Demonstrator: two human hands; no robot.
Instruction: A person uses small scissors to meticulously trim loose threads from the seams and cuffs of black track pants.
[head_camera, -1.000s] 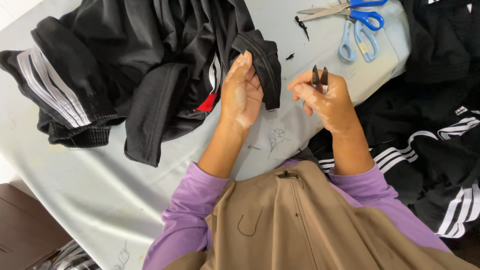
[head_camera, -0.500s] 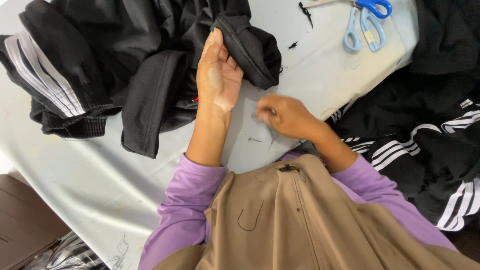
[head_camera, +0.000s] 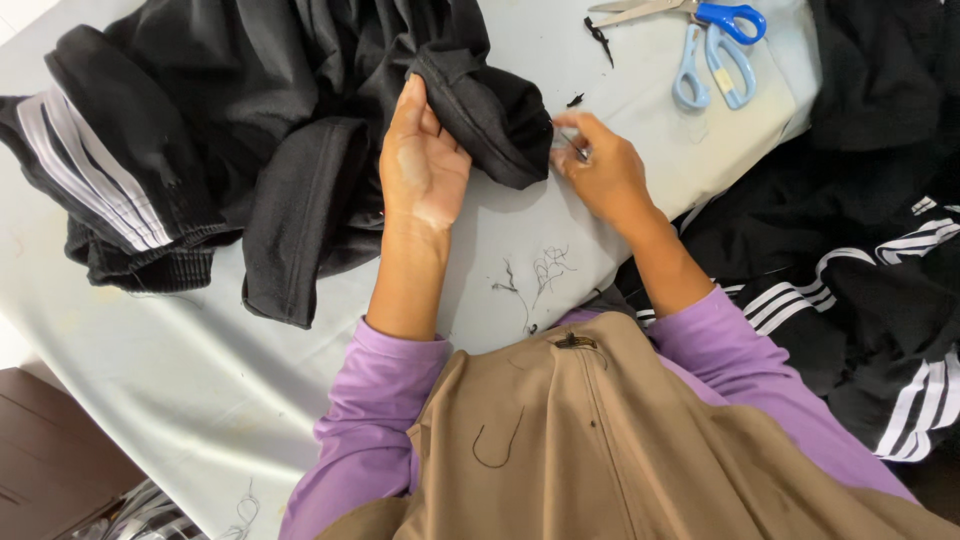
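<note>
A black garment (head_camera: 300, 120) with white side stripes lies bunched on the pale table (head_camera: 180, 370). My left hand (head_camera: 420, 165) grips a thick folded edge of it, fingers tucked under the fold. My right hand (head_camera: 600, 175) is closed on small thread snips (head_camera: 575, 145), whose tip touches the right end of that same fold. Both forearms wear purple sleeves over a tan apron (head_camera: 600, 440).
Two pairs of scissors lie at the far right of the table, one with blue handles (head_camera: 735, 20) and one with light blue handles (head_camera: 700, 75). More black striped garments (head_camera: 860, 280) are heaped on the right. Cut thread scraps (head_camera: 535, 275) lie near the table's front edge.
My left hand has slid up and left onto the garment's fold and taken hold of it. My right hand dipped low, then moved up to the fold's end with the snips.
</note>
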